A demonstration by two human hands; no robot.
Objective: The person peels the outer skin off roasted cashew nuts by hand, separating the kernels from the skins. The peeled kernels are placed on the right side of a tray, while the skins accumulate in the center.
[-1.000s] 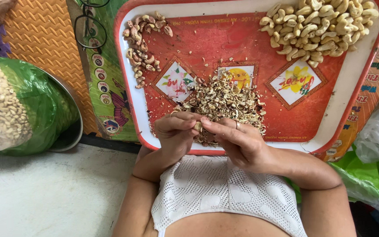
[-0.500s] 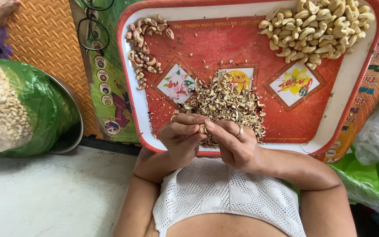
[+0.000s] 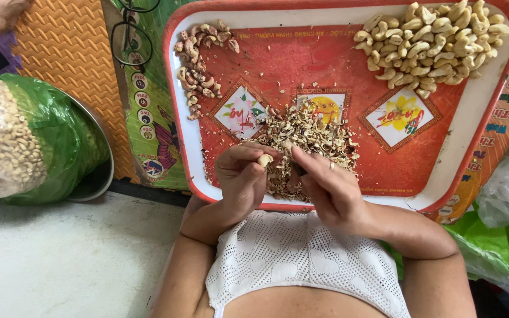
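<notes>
A red tray [image 3: 478,147] holds peeled cashews [image 3: 434,44] far right, unpeeled ones [image 3: 198,65] far left and a husk heap [image 3: 310,138] near. Over the heap, the left hand [image 3: 241,179] pinches 1 cashew [image 3: 264,159]; the right hand [image 3: 328,188] picks at it, fingers curled.

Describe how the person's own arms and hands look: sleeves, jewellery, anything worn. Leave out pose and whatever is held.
Both arms are bare from shoulder to wrist: no sleeves, gloves, watch or bracelet show. The right hand wears a thin, plain metal ring on one finger. The left hand shows no ring. The top between the arms is white, sleeveless openwork knit with a heart pattern.
</notes>
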